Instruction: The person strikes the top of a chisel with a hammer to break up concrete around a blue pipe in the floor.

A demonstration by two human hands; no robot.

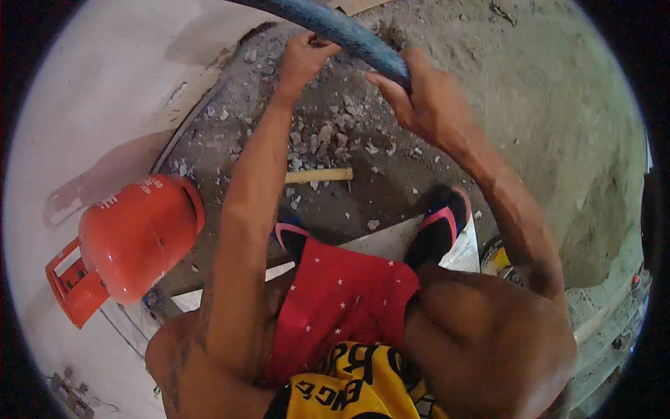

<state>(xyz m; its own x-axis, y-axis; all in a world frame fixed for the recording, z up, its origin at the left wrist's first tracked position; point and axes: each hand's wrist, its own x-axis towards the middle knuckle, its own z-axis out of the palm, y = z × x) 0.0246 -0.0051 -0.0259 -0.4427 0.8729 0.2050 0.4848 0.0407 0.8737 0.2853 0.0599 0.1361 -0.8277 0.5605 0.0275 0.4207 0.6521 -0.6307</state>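
A thick blue pipe [335,28] runs across the top of the view from upper left to centre right. My left hand [303,56] grips it from below at the left. My right hand [422,94] is closed around its lower end. Both arms reach forward from my squatting body over rubble-strewn ground [328,133]. My feet in black sandals with pink straps [440,223] stand on a pale flat sheet [380,243].
An orange gas cylinder [132,241] lies against a white wall [91,105] at the left. A short wooden stick [317,175] lies among stone chips. Bare earth [558,119] spreads to the right, with a concrete edge at lower right.
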